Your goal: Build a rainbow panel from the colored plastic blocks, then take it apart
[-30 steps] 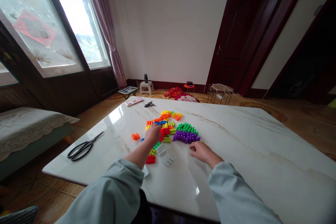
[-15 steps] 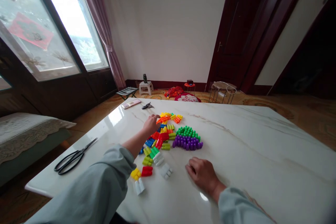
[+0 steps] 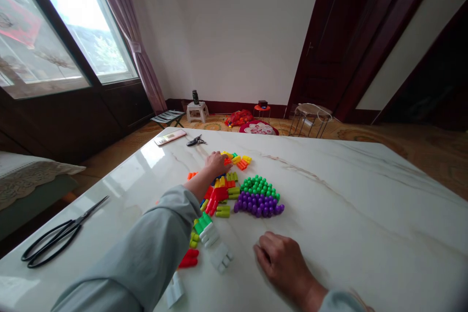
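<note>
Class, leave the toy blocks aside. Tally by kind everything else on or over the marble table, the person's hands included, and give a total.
Scissors: 1
Phone: 1
Small dark item, too far off to identify: 1
Hands: 2, left hand and right hand
Total: 5

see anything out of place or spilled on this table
Nothing is spilled or broken. The coloured blocks are mostly bunched together, but a few strays lie apart: a white block close to the near edge of the table and a red block beside the left sleeve. Black scissors lie by its left edge.
</note>
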Demonstrator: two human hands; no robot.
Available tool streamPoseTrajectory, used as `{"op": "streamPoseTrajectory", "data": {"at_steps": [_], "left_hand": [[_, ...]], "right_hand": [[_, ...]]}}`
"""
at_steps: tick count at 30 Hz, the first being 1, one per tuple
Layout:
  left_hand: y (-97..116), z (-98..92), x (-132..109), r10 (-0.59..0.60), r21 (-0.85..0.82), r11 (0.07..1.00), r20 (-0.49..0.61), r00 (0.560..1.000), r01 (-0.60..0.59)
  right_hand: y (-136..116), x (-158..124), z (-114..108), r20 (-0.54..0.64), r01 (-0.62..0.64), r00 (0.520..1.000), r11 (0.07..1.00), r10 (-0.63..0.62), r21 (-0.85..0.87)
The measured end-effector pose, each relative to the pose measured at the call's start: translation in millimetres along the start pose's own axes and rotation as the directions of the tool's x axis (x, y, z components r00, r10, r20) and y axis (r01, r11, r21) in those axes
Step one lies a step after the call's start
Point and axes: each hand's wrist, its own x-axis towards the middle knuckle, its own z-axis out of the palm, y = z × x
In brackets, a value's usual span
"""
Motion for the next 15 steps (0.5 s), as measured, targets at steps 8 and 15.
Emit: {"op": "streamPoseTrajectory", "data": {"at_steps": [8, 15], "left_hand": [[1, 1.8, -10, -0.058, -0.076, 0.996, -0.034, 0.998, 0.055], [-11, -15.2, -20, -0.017, -0.044, 0.999, 0.035, 0.999, 0.018]], "right_hand": [[0, -1, 2, -0.012, 0.0, 1.0, 1.0, -0.001, -0.023], [0, 0, 2, -0.036, 0.0, 0.999, 0.999, -0.001, -0.037]]}}
